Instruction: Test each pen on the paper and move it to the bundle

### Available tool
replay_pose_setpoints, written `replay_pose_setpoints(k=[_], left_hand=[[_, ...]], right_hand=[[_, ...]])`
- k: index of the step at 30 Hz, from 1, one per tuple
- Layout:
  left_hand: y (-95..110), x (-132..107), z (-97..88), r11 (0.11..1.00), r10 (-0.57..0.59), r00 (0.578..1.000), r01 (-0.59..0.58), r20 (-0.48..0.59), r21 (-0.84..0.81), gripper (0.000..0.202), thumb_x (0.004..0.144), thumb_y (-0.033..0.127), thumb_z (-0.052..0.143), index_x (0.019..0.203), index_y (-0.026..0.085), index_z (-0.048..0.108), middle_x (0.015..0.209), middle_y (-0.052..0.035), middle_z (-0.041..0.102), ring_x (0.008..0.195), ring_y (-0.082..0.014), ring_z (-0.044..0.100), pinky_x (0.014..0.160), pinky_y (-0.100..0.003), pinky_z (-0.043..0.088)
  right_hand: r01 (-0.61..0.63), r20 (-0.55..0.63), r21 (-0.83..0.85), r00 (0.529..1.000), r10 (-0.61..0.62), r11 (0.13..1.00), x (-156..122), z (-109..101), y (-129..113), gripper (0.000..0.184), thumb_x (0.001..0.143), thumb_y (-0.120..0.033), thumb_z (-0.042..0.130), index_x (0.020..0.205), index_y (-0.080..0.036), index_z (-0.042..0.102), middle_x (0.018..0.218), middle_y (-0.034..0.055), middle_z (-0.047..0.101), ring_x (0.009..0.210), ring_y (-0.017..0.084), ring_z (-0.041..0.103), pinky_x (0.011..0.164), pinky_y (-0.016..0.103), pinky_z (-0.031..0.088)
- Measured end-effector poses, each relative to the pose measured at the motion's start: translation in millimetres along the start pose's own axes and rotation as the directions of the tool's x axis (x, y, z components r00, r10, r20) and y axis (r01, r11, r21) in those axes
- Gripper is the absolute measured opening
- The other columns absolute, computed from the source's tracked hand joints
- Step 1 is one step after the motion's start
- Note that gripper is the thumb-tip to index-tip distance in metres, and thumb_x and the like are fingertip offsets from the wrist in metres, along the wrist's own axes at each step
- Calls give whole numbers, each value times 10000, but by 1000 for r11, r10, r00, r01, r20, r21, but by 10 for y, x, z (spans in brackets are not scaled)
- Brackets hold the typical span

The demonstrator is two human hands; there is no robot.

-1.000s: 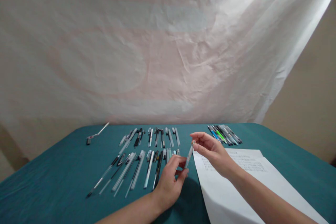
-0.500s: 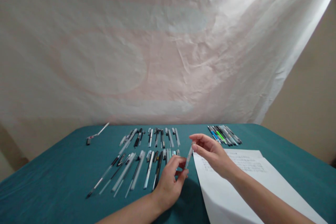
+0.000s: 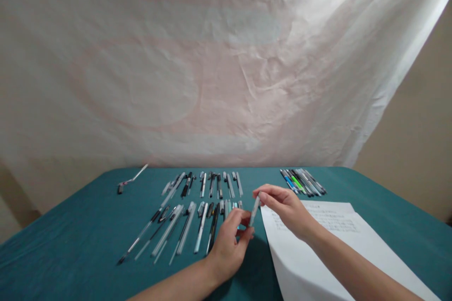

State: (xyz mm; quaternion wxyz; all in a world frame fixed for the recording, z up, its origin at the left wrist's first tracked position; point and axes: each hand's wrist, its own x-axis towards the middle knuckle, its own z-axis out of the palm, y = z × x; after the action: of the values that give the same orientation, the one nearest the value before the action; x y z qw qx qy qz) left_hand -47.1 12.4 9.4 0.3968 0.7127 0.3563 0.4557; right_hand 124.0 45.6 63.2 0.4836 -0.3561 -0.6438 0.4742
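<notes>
My two hands meet over the teal table (image 3: pixel 84 249) and share one clear pen (image 3: pixel 254 210). My right hand (image 3: pixel 284 207) pinches its upper end between thumb and fingers. Fingertips of my left hand (image 3: pixel 229 242) close round its lower end, just right of the near row of pens (image 3: pixel 183 230). The pen stands tilted, nearly upright, at the left edge of a white sheet of paper (image 3: pixel 328 244) with lines of writing on it.
A second row of pens (image 3: pixel 208 184) lies farther back. A bundle of coloured pens (image 3: pixel 302 181) rests at the back right. One lone pen (image 3: pixel 130 181) lies at the back left. A crumpled white sheet hangs behind the table.
My right hand has dropped a little, bringing the pen's upper end lower and slightly left. My left hand has stayed at the pen's lower end.
</notes>
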Motion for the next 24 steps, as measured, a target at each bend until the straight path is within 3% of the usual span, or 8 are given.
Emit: replay_pose_setpoints(k=[4,10,17,22,24], left_hand=[[-3,7,-5,1000,1,1000,-1,19,-1,147,859,248,462,985,193,516,934,-45,473,867,-167,502,676,-249,518],[-28,17,-6,1000,-3,1000,2,-13,-22,180,859,257,467,1019,199,522,946,-50,478,862,-172,512,662,-259,528],[-5,1,-14,1000,3,1000,-2,21,-12,151,859,251,467,987,188,517,946,-55,476,875,-175,505,658,-251,526],[-28,12,-1,1000,-7,1000,6,-9,-26,184,854,241,470,1028,195,513,956,-55,473,874,-173,501,656,-252,532],[-24,15,3,999,-21,1000,21,-6,-28,165,847,226,478,1003,192,518,944,-55,475,871,-174,504,651,-249,533]], right_hand=[[-42,-31,55,999,44,998,3,9,27,221,708,-374,676,779,-174,614,708,-8,585,640,105,504,608,233,405],[-62,55,74,997,58,995,-9,24,-31,372,807,-447,535,1084,-208,603,986,63,622,878,179,560,758,327,454],[-27,-40,13,999,28,1000,-2,15,-19,228,746,-394,632,819,-180,660,766,11,623,655,109,514,622,245,420],[-67,-7,88,998,68,994,-2,9,-13,362,810,-441,530,1077,-207,603,989,65,613,823,164,559,686,300,465],[-46,16,60,999,45,997,-4,15,-18,356,819,-443,512,1058,-202,620,968,62,619,833,169,556,709,315,467]])
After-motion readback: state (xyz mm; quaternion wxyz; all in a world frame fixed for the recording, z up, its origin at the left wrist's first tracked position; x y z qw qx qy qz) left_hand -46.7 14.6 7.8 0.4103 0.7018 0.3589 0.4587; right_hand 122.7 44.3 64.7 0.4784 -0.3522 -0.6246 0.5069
